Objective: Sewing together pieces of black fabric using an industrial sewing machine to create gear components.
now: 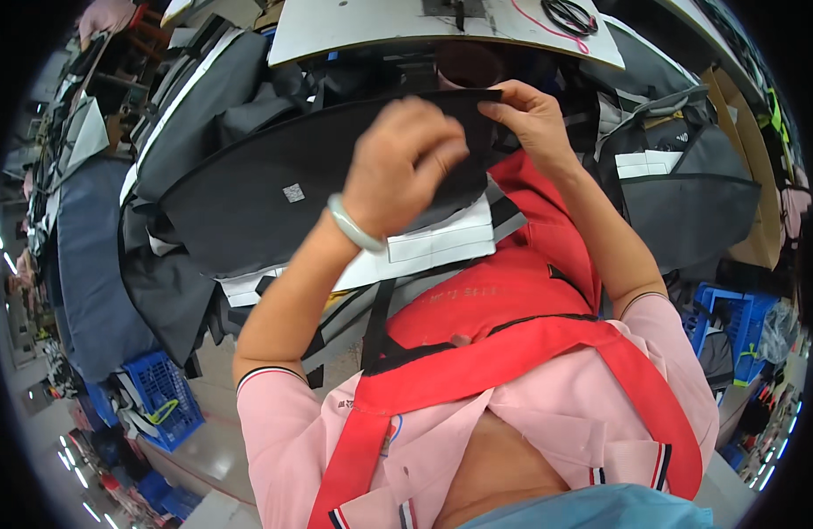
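Observation:
A long black fabric panel point(274, 172) with curved edges stretches across my lap and up toward the table. Its upper right corner is pinched between the thumb and fingers of my right hand point(531, 122). My left hand point(404, 163), with a pale bangle on the wrist, is over the middle of the panel. Its fingers look curled but are smeared by motion, and whether they touch the cloth is unclear. A small printed white square patch point(293, 193) sits on the panel. White sheets with printed lines point(441, 240) show below the panel's lower edge.
A white tabletop point(371, 31) with a coiled black cord point(569, 16) stands ahead. Dark fabric pieces point(98, 264) hang at left; more grey pieces point(688, 212) lie at right by a cardboard box point(750, 167). Blue crates point(164, 397) stand on the floor. A red apron point(477, 304) covers my front.

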A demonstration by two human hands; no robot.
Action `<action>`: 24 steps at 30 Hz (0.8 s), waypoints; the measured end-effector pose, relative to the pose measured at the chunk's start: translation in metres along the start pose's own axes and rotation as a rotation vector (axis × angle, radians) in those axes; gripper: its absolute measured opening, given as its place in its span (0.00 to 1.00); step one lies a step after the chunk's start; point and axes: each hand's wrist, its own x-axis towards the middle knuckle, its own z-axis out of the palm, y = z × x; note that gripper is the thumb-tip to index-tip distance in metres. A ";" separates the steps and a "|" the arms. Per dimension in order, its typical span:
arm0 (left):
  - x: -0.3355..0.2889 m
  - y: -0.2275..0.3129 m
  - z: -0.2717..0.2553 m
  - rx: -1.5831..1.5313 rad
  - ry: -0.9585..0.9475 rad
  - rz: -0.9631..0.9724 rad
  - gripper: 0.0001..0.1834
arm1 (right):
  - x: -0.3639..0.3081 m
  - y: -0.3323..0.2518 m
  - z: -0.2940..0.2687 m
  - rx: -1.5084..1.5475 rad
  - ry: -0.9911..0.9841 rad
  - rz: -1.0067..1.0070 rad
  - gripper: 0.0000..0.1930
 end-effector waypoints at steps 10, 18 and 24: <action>0.097 -0.040 -0.021 -0.160 -0.098 -0.336 0.12 | 0.022 -0.016 0.022 -0.106 -0.253 0.160 0.21; 0.178 -0.100 -0.032 -0.171 -0.061 -0.429 0.15 | 0.080 -0.021 0.032 0.125 -0.081 0.027 0.15; 0.211 -0.127 -0.024 -0.148 -0.062 -0.513 0.16 | 0.117 -0.023 0.022 0.187 -0.026 0.130 0.17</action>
